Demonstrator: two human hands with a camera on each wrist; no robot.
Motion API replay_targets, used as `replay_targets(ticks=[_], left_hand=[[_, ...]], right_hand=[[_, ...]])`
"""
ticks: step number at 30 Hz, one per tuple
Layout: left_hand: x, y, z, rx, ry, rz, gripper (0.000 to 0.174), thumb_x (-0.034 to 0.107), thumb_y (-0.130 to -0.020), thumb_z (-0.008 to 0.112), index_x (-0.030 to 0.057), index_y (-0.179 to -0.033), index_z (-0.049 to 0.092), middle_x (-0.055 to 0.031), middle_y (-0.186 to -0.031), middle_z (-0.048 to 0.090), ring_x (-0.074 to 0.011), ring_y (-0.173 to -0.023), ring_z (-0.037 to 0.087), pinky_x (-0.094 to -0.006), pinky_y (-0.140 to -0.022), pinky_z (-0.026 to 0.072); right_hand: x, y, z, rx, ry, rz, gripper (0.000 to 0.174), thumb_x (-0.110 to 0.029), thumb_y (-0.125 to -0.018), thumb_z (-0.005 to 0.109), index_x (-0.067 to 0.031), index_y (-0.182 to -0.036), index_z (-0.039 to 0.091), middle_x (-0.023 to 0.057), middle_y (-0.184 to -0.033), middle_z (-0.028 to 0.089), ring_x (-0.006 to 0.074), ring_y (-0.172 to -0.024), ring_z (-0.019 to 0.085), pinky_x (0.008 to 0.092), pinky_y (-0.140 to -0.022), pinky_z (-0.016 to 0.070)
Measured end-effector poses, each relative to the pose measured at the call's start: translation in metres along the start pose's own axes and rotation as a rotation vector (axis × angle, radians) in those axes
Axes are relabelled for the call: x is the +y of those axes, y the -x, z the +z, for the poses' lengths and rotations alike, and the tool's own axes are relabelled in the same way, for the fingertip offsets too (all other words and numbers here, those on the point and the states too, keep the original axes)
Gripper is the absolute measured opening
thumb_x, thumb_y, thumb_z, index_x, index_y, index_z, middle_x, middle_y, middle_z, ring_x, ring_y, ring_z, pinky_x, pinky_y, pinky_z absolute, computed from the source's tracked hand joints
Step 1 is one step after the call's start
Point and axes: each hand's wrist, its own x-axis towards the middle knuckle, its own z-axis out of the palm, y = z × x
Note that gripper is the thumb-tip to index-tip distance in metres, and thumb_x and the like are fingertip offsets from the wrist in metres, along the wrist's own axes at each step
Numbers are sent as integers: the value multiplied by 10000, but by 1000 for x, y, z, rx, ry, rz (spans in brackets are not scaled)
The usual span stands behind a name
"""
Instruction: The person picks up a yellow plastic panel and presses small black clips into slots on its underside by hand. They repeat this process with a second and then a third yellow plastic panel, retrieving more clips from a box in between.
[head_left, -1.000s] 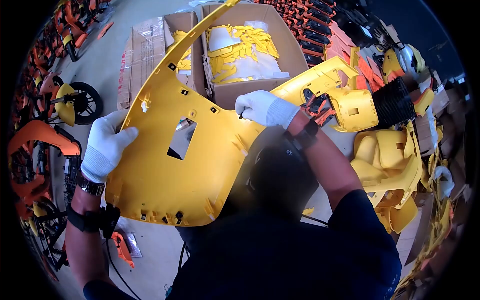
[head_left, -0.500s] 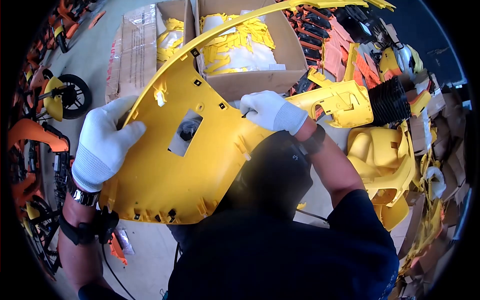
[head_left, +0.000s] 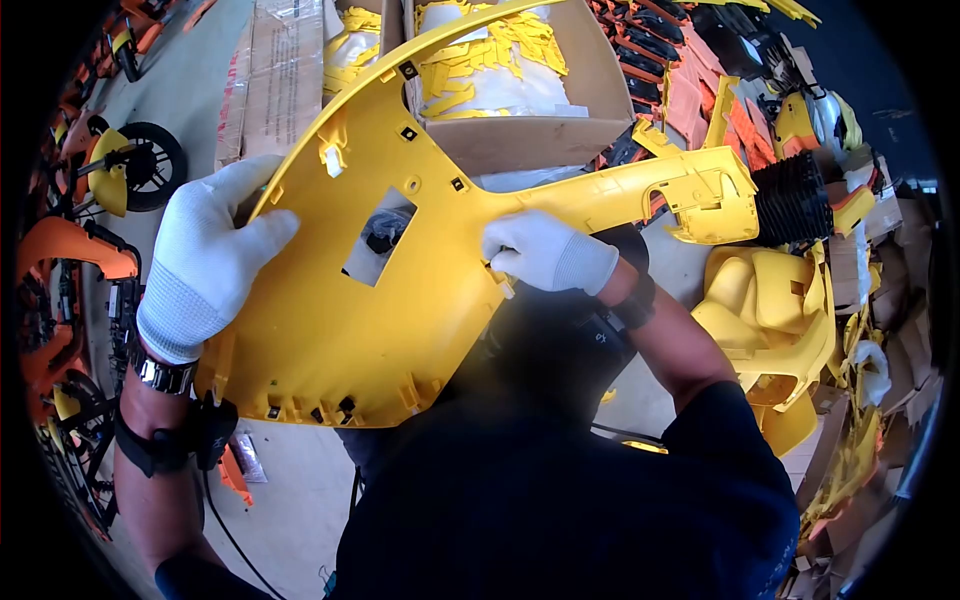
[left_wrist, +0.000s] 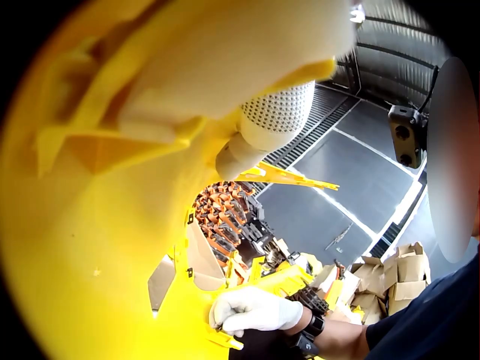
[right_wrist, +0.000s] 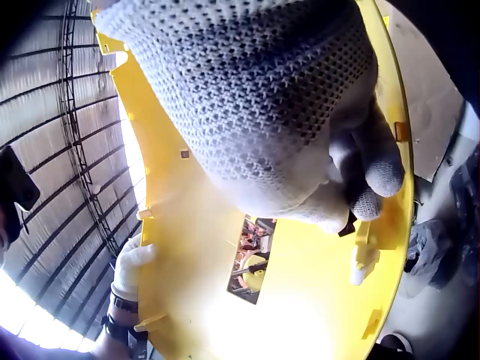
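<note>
1. Nearest cam: person's dark blue shirt [head_left: 560, 500] filled the lower frame. Watch [head_left: 160, 375] sat on the left wrist.
2. Left grip [head_left: 215, 265], in a white knit glove, was closed round the left edge of the yellow panel [head_left: 330, 330]. Fingers lay over the rim, thumb on the facing side.
3. Panel was held up off the floor, tilted, in front of the chest. Its long arm ran out to the right.
4. Right grip [head_left: 548, 252], also gloved, had fingers curled. Tips pinched a small dark piece [right_wrist: 346, 223] against the panel's lower edge, where the broad part narrows to the arm.
5. Rect. cut-out [head_left: 378, 238] in the panel lay between the two grips.
6. Beyond the panel: open cardboard box [head_left: 530, 140] w/ yellow strips + white sheet inside, on the concrete floor [head_left: 290, 500].
7. Far right: black ribbed part [head_left: 795, 200] just beside the end of the panel's arm, w/ yellow mouldings [head_left: 770, 310] piled below it.
8. Far left: small wheel [head_left: 150, 165] and orange parts [head_left: 65, 250].
</note>
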Motion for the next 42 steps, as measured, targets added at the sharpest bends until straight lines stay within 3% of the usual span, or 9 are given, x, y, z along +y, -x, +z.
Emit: replay_targets(ticks=[5,11,14,17,20,23,32,42], left_hand=[[-4,-2,1,-5,5,19,388,44,-851,597,-99,-1210,629,-89,-902,709,-91,-774,626,-261,-693,525],[0,-2,3,-1,19,0,384,42,-850,591,-100,-1205,633,-98,-902,711,-96,-782,632,-265,-695,528],[0,-4,-3,-75,-34,-67,435,24,-871,594,-74,-1295,587,-86,-1040,694,-112,-889,640,-268,-808,524],[-1,-6,-4,-75,-89,-27,443,23,-867,597,-74,-1299,586,-89,-1036,696,-114,-889,642,-268,-810,527],[-1,-6,-3,-72,-77,-78,452,21,-863,598,-74,-1305,583,-93,-1038,696,-115,-883,644,-266,-809,528],[-1,-3,4,20,-41,16,369,57,-857,594,-96,-1189,642,-104,-903,712,-109,-776,648,-270,-708,535],[-2,-4,5,12,-12,3,363,48,-865,588,-93,-1196,641,-95,-914,712,-102,-775,644,-262,-709,533],[-1,-5,6,11,-27,13,362,48,-863,589,-99,-1190,640,-94,-892,708,-98,-760,638,-259,-691,530]], right_hand=[[2,13,-3,11,43,66,141,-121,-887,613,-3,-957,645,168,-922,674,344,-885,655,388,-801,519],[-3,17,3,141,84,-7,172,-141,-909,608,-2,-997,661,165,-948,680,348,-923,657,401,-828,522],[0,17,13,110,127,-1,171,-150,-913,608,-7,-992,658,162,-954,673,351,-929,651,409,-828,520],[0,21,6,50,132,-33,160,-144,-915,600,-12,-988,654,156,-957,667,352,-924,648,415,-825,517],[5,24,2,44,104,-71,153,-137,-908,599,-18,-988,652,156,-954,662,356,-921,644,420,-823,514],[4,25,-1,44,111,-76,135,-111,-888,608,-18,-972,657,156,-933,664,358,-902,647,420,-812,518],[4,25,7,120,139,-28,100,-80,-857,616,-21,-928,655,156,-897,664,358,-868,652,421,-787,528],[-6,21,0,-41,311,-65,81,-79,-879,590,-71,-958,607,152,-856,640,368,-815,650,436,-716,515]])
